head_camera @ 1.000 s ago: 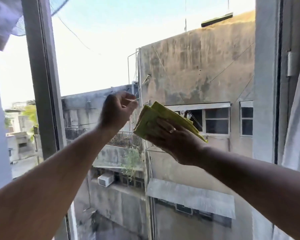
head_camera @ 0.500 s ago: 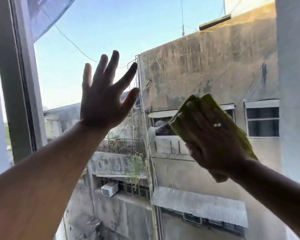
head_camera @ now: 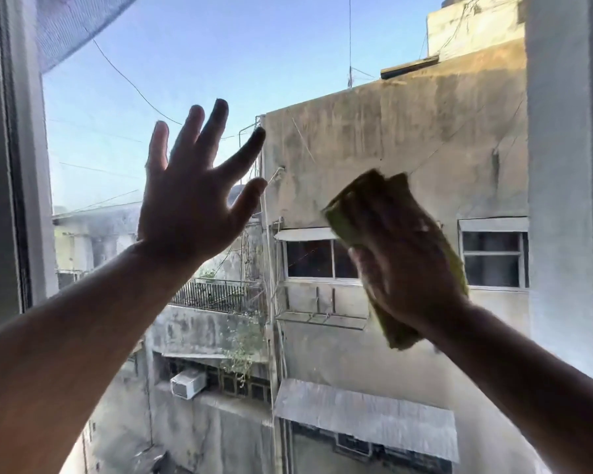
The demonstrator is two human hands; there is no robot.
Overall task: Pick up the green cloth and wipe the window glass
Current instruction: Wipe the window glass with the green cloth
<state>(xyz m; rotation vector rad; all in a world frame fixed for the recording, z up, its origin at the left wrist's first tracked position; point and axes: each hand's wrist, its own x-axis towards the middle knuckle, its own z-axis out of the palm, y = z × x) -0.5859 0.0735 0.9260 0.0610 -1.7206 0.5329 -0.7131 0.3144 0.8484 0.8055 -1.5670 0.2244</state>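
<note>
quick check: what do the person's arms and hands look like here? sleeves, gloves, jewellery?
Both forearms are bare as far as the frame shows: no sleeves, gloves, watch or wristband. The left hand is backlit, nearly a silhouette, with no ring showing. The right hand is motion-blurred; a small pale glint on one finger may be a ring, too smeared to confirm.

We find no readable text, label, brand or number anywhere in the frame. We see only bare, stained walls on the buildings outside, carrying no signs.

Head view faces forward, close to the window glass [head_camera: 322, 80].
</note>
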